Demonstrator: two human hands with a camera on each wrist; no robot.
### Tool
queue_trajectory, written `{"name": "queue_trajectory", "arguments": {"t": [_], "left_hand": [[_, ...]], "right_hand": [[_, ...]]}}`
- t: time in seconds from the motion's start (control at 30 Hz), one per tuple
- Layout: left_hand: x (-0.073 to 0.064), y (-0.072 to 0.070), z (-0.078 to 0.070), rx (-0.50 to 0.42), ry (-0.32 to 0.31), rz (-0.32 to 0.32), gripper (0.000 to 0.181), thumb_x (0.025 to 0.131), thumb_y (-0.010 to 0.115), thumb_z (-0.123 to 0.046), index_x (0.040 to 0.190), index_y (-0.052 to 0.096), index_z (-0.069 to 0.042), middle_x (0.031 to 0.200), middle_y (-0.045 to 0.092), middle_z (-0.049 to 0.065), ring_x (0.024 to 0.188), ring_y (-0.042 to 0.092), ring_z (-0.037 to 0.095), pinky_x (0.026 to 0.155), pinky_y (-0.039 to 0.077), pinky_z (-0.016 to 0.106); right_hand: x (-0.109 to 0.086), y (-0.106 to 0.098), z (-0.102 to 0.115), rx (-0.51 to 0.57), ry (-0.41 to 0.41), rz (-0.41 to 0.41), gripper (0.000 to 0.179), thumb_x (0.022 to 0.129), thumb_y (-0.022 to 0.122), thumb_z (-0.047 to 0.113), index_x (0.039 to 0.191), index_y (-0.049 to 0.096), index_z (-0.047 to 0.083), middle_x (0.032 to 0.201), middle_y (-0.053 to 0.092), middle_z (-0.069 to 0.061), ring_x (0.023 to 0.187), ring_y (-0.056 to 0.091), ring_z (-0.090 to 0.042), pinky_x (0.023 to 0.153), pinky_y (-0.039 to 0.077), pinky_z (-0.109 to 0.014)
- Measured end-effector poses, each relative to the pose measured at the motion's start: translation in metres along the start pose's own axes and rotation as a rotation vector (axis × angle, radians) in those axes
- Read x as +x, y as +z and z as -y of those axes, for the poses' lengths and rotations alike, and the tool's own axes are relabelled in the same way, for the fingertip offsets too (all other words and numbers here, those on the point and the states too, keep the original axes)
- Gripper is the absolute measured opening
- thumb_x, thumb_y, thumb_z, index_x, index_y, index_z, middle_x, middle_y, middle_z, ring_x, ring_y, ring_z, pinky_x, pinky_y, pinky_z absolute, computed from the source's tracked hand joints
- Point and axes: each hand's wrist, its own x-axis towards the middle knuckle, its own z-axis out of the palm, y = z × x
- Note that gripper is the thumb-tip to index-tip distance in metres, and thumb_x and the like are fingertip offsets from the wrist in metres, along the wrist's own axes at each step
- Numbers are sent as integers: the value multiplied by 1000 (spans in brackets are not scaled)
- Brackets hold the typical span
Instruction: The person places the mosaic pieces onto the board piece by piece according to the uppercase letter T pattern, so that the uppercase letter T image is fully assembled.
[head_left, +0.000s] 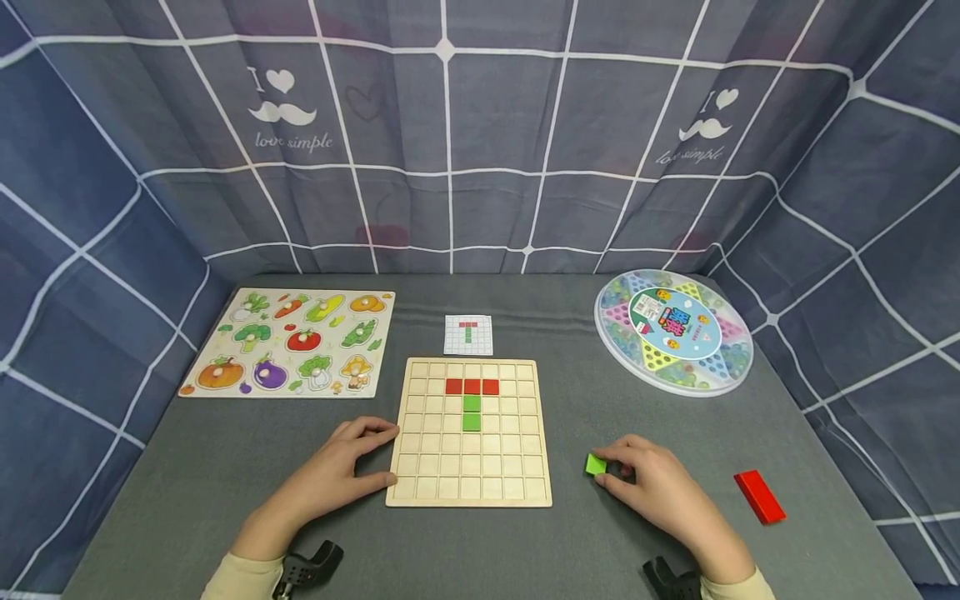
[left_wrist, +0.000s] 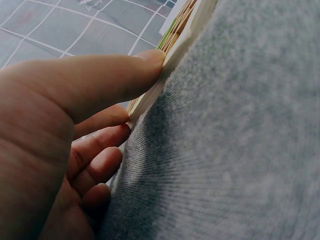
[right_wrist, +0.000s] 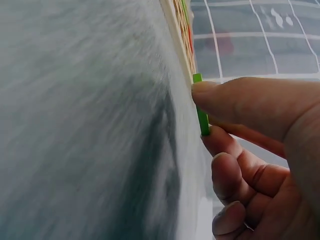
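Note:
A square wooden grid board lies in front of me. Three red tiles form a row in its upper part, and two green tiles run down from the middle one. My left hand touches the board's left edge with thumb and fingertips spread along it; the left wrist view shows the thumb against that edge. To the right of the board, my right hand pinches a small green tile between thumb and fingers. The same green tile appears edge-on in the right wrist view.
Behind the board lies a small pattern card with a red and green T. A vegetable puzzle board is at the back left, a round star-patterned game board at the back right. A red rectangular block lies right of my right hand.

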Motion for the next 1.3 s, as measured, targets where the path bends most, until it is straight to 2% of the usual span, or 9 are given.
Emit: {"name": "queue_trajectory", "arguments": {"t": [0.2, 0.5, 0.73, 1.0, 1.3], "left_hand": [[1, 1, -1, -3, 6, 0, 63, 84, 79, -40, 138, 61, -12, 133, 50, -9, 123, 43, 18, 98, 42, 48], [3, 1, -2, -3, 7, 5, 63, 84, 79, -39, 138, 60, -12, 133, 50, -9, 122, 43, 17, 98, 42, 48], [2, 2, -2, 14, 4, 4, 63, 84, 79, -41, 138, 61, -14, 132, 50, -10, 121, 43, 16, 97, 43, 48], [1, 2, -1, 14, 7, 2, 63, 84, 79, -42, 138, 60, -14, 132, 50, -10, 121, 43, 16, 97, 42, 48], [1, 3, 0, 19, 25, -9, 63, 84, 79, -42, 138, 61, -13, 132, 50, -10, 120, 44, 16, 96, 43, 47]], "right_hand": [[29, 7, 16, 8, -78, 79, 30, 84, 81, 21, 113, 76, 16, 96, 60, 13, 74, 51, -3, 64, 45, -23], [71, 26, 49, 4, -267, 116, 27, 85, 80, 20, 110, 76, 13, 98, 63, 5, 78, 57, -9, 68, 47, -25], [95, 43, 72, 24, -369, 137, 25, 84, 79, 18, 108, 77, 10, 95, 65, 2, 79, 58, -10, 70, 48, -24], [109, 59, 85, 10, -399, 173, 23, 85, 79, 20, 106, 77, 10, 94, 65, 3, 82, 58, -7, 74, 48, -22], [111, 65, 90, 10, -392, 193, 24, 86, 78, 20, 108, 77, 11, 96, 64, 4, 81, 57, -5, 75, 47, -21]]}}
